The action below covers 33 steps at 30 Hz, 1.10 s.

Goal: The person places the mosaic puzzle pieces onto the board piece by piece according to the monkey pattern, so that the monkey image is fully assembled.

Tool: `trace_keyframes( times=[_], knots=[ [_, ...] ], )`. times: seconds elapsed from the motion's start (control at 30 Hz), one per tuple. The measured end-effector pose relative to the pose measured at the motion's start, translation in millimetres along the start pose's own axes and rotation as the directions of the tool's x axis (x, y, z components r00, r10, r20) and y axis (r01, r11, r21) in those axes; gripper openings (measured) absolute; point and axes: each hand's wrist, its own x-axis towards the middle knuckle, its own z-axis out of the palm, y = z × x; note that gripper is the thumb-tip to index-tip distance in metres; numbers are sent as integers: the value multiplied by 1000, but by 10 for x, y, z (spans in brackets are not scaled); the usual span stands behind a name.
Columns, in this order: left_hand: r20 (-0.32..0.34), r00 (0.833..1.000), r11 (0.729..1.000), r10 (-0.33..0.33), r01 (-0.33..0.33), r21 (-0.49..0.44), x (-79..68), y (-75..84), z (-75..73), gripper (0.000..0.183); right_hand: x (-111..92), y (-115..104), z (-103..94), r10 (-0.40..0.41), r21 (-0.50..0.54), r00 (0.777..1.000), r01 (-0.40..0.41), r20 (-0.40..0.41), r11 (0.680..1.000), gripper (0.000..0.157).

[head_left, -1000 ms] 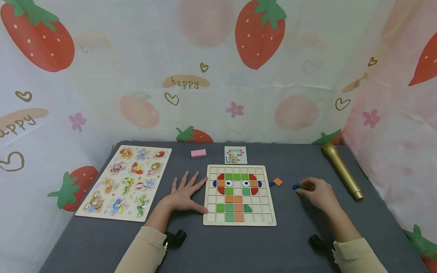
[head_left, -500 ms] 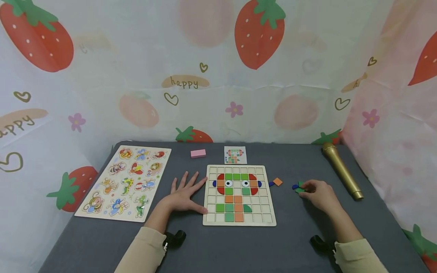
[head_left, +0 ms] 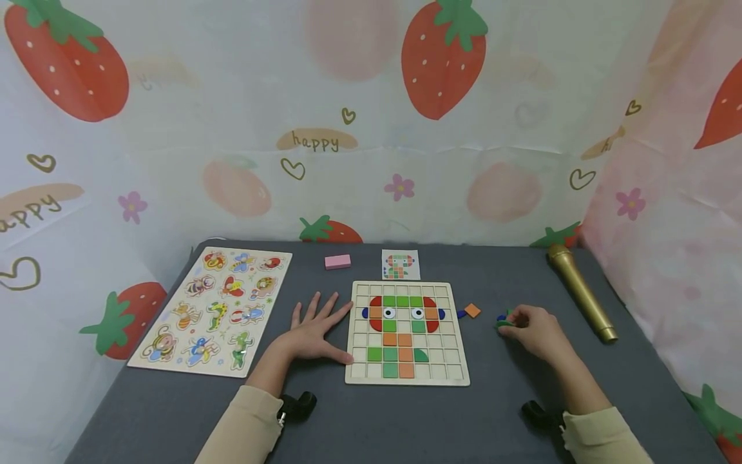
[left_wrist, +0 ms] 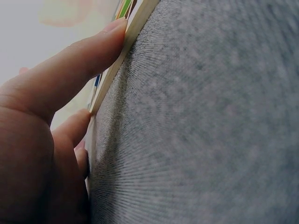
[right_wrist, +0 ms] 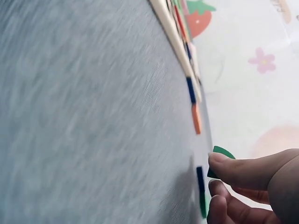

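Note:
My left hand [head_left: 310,336] is spread flat, its thumb and index fingertip touching the left edge of a wooden grid board [head_left: 359,338]. Coloured tiles on the board form a figure with two round eyes. To the right of the board, my right hand [head_left: 536,330] pinches a green tile [right_wrist: 223,152] with a curved edge between thumb and fingers, raised off the cloth in the right wrist view. Below it on the table lie a blue tile [right_wrist: 200,178] and another green tile [right_wrist: 203,206], partly hidden by the fingers in the head view.
Beside the board's right edge lie an orange square tile [head_left: 473,310] and a blue tile [head_left: 461,314]. A pattern card [head_left: 400,265] and a pink block [head_left: 337,261] sit behind. An animal puzzle board [head_left: 217,309] lies left, a gold microphone [head_left: 582,293] right.
My right fingers drew back slightly from the small tiles, then came forward again and now pinch a green one. The left hand and the board have stayed put.

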Motion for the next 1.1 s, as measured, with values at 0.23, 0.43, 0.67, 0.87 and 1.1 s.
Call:
trace_keyframes(
  times=[0.23,0.43,0.67,0.87,1.1],
  knots=[
    [-9,1000,1000,3,-3,0,-5,-5,-10,115,27,-239,51,-27,4,999,27,-22,1000,25],
    [-2,1000,1000,-6,6,2,-17,3,-15,117,46,-457,92,-59,1,998,59,-15,998,26],
    [-1,1000,1000,2,-2,4,-17,-5,-7,115,88,-602,181,-80,41,997,79,14,996,26],
    [-5,1000,1000,4,-4,5,-10,-6,6,116,98,-745,273,-114,38,993,113,24,993,24],
    [-10,1000,1000,10,-10,0,-13,22,-6,114,122,-910,379,-164,54,986,163,11,985,20]
  ],
)
